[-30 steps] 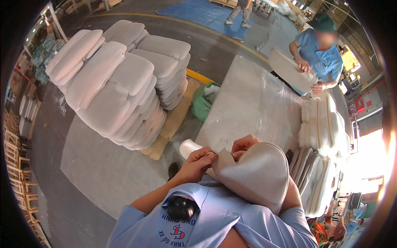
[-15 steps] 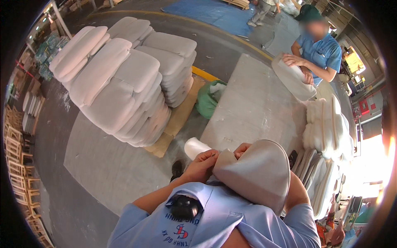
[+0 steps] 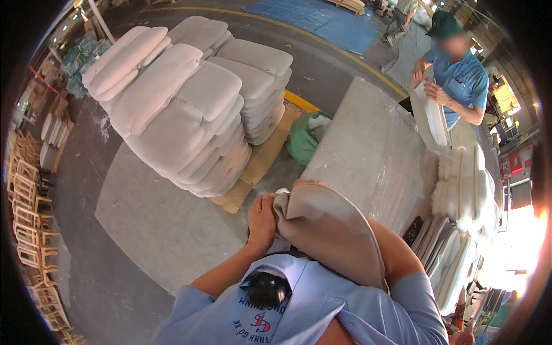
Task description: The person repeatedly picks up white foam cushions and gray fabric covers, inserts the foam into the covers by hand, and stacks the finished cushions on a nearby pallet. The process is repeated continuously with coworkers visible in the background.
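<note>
A beige-grey cushion cover (image 3: 333, 230) is bunched up in front of my chest, its wide curved edge standing toward my right arm. My left hand (image 3: 263, 221) is closed on the crumpled left end of this cover. Behind the cover my right forearm (image 3: 397, 247) reaches forward. The right hand itself is hidden by the fabric, so its fingers do not show. Just past my left fingertips a bit of white material (image 3: 282, 191) peeks out.
Stacked beige cushions (image 3: 184, 121) stand ahead on cardboard (image 3: 236, 195). A green bag (image 3: 305, 138) lies beside a grey-topped table (image 3: 368, 138). Across it a co-worker (image 3: 454, 75) handles a cushion piece (image 3: 430, 118). White padding (image 3: 463, 184) is piled at right; wooden frames (image 3: 29, 224) line the left.
My left hand has moved left and turned more upright. The cover has shifted left and slumped lower, and my right hand has gone out of sight behind it. The co-worker's piece is now tilted upright.
</note>
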`<action>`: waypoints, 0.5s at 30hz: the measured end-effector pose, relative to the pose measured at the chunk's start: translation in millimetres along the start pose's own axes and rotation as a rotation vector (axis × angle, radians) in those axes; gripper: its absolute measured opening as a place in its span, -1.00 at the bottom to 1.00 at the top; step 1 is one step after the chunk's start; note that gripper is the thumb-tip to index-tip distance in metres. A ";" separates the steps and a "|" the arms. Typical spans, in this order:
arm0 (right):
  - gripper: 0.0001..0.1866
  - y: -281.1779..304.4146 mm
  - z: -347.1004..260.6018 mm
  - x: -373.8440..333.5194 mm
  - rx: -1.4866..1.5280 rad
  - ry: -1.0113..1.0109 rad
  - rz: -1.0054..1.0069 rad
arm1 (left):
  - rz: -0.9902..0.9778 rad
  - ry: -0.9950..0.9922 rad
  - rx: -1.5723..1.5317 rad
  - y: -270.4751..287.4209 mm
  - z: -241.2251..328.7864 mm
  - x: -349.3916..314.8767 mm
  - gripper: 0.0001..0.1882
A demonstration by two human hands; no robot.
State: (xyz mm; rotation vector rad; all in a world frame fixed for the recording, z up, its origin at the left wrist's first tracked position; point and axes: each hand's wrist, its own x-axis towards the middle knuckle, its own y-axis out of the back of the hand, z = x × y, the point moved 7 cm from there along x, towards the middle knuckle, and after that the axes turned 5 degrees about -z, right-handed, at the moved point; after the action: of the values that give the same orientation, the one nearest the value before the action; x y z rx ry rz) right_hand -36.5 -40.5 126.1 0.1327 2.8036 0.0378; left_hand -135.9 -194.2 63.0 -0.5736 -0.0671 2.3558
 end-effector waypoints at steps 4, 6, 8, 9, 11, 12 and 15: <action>-0.81 5.6 6.0 9.0 0.206 -0.071 -0.068 | 0.092 -0.109 0.295 14.2 -10.8 25.3 -0.63; -0.81 7.0 13.9 14.1 0.293 -0.087 -0.091 | 0.047 -0.041 0.125 5.1 -34.1 38.4 -0.65; -0.82 6.6 19.3 23.3 0.369 -0.090 -0.131 | -0.020 -0.068 0.073 -5.3 -45.7 50.7 -0.66; -0.82 5.0 23.2 26.0 0.399 -0.091 -0.145 | -0.062 -0.133 0.098 -9.9 -46.7 54.6 -0.66; -0.82 5.6 29.5 30.6 0.448 -0.086 -0.166 | -0.115 -0.190 0.176 -13.1 -50.1 59.4 -0.70; -0.82 4.3 31.2 34.7 0.463 -0.081 -0.178 | -0.118 -0.187 0.228 -10.8 -51.9 61.0 -0.72; -0.82 4.3 43.5 40.7 0.495 -0.081 -0.182 | -0.187 -0.058 0.570 -9.3 -39.1 66.9 -0.69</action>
State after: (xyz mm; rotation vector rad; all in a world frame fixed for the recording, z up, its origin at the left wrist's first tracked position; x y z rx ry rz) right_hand -60.1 -31.9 71.9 -0.0073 2.6721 -0.6886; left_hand -157.5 -148.0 3.9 -0.2068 0.4886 2.0742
